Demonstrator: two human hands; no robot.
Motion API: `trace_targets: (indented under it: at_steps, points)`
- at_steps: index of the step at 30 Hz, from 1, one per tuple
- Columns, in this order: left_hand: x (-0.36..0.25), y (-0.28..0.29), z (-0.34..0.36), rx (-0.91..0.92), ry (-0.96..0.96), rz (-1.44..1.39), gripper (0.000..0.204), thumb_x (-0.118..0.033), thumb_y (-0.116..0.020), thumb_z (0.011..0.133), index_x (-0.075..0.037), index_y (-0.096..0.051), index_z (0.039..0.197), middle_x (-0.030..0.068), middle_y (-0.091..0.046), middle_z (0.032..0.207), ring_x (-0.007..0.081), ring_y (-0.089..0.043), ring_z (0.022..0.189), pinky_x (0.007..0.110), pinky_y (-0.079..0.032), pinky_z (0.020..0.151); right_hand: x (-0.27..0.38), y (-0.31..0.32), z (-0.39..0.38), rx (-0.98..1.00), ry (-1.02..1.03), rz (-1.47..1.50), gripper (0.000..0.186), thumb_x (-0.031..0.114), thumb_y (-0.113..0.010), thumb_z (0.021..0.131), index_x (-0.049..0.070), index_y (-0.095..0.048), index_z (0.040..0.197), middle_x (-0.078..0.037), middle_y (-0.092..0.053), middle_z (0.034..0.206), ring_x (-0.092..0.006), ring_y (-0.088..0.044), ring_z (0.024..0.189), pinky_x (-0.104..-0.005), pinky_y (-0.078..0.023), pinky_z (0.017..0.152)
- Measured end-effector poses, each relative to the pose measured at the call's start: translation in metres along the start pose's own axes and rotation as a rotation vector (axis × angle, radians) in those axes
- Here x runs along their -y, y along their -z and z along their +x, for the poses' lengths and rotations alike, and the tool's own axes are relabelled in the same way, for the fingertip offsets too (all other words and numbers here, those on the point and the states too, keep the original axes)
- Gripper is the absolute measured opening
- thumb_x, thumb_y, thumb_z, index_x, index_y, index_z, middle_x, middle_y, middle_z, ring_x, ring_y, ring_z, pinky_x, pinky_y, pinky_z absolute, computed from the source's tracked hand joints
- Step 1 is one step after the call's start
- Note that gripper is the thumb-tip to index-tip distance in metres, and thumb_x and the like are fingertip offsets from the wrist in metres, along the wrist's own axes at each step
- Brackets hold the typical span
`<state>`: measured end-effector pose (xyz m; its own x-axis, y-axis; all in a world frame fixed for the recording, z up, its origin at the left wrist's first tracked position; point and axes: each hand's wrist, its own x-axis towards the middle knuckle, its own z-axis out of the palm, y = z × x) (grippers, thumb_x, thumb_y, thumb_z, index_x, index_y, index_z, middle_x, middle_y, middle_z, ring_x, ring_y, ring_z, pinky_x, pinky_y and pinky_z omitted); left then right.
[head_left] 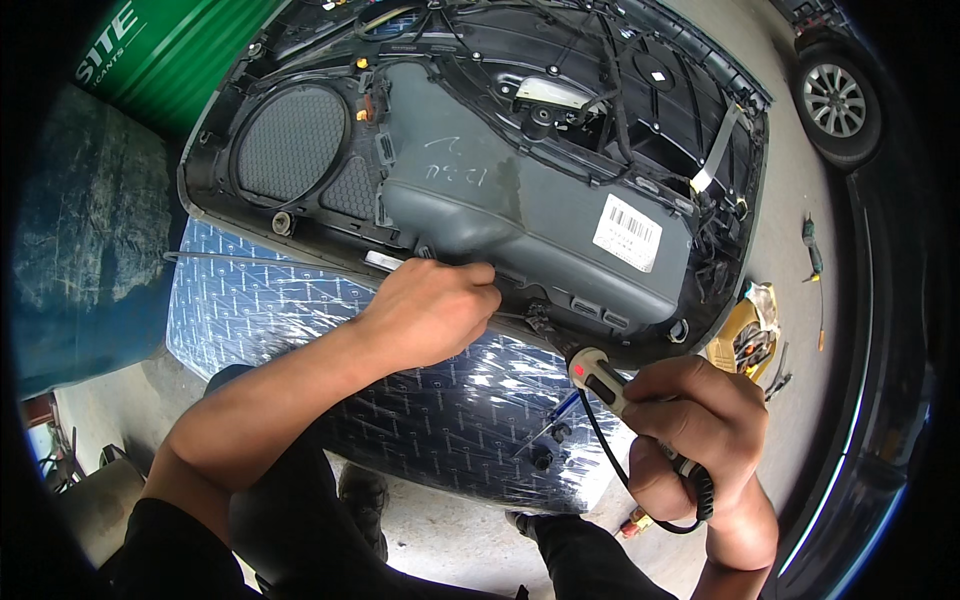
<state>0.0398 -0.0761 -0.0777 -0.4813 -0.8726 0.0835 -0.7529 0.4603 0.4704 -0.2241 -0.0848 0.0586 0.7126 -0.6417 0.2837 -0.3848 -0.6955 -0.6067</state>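
Observation:
A car door trim panel [440, 222] lies with its inner side up, its dark grey plastic housing facing me. My left hand [428, 308] is closed at the panel's near edge. A thin grey rod [265, 261] runs from the left into it, its end hidden by the fingers. Wrapped round the beige and black handle of a corded handheld tool [600, 380], my right hand [700, 425] is closed too. The tool's dark tip [540, 318] points at the panel's near edge, just right of my left hand. Whether it touches the plastic I cannot tell.
The panel rests on a plastic-wrapped support [420, 430], where a blue-handled tool [562, 406] and small black parts [543, 457] lie. A yellow container [748, 340] is at the right. Green bin [175, 50] at far left, dark car [880, 330] at right.

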Motion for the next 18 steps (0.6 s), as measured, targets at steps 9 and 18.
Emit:
trace_targets:
  at_steps: [9,18]
  points:
    - [-0.0009,0.0025,-0.0005,0.002,-0.046,-0.004,0.008,-0.012,-0.071,0.081,-0.006,-0.068,0.078,0.0067,-0.064,0.087,0.0304,-0.069,0.069,0.043,-0.058,0.061,0.0017,-0.0002,0.0000,-0.006,-0.009,0.009,0.023,0.006,-0.064,0.057,0.000,-0.070,0.078,-0.014,-0.069,0.085,-0.0271,-0.071,0.067,-0.0343,-0.057,0.059]
    - [-0.0027,0.0028,0.0000,0.017,-0.011,-0.028,0.010,-0.014,-0.071,0.081,-0.006,-0.068,0.076,0.0070,-0.064,0.086,0.0313,-0.069,0.069,0.044,-0.057,0.062,0.0020,0.0039,-0.0019,-0.011,-0.070,0.029,0.022,0.004,-0.063,0.059,-0.002,-0.070,0.078,-0.015,-0.069,0.086,-0.0270,-0.071,0.071,-0.0337,-0.057,0.064]
